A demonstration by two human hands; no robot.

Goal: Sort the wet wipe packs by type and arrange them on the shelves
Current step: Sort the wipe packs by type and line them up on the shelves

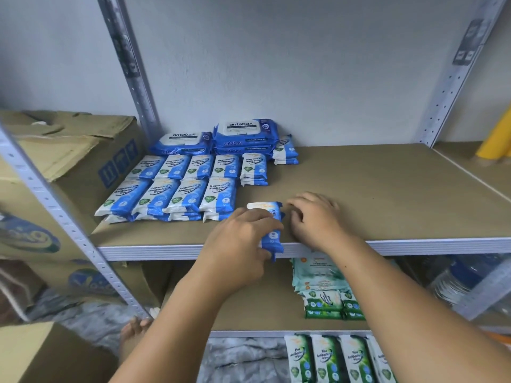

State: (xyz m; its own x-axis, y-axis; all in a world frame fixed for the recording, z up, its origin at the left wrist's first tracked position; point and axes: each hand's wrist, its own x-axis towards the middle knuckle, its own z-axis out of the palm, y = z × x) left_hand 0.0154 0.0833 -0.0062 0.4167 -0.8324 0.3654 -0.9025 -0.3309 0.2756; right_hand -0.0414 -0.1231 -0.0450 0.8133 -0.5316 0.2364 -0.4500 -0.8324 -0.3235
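Observation:
My left hand [243,239] grips a small blue and white wipe pack [272,230] at the front edge of the upper shelf [387,194]; a second pack seems to lie under it. My right hand [315,219] rests on the shelf just right of that pack, fingers curled against its side, holding nothing that I can see. Rows of the same blue packs [179,194] lie flat to the left. Behind them are larger blue antabax packs [244,134]. Green packs [329,302] sit on the lower shelf.
Cardboard boxes [69,167] stand left of the metal shelf post [63,217]. More green pine wipe packs [340,357] lie in a row at the bottom. Clear plastic bottles [464,280] sit at the lower right, and a yellow roll [497,139] at the far right.

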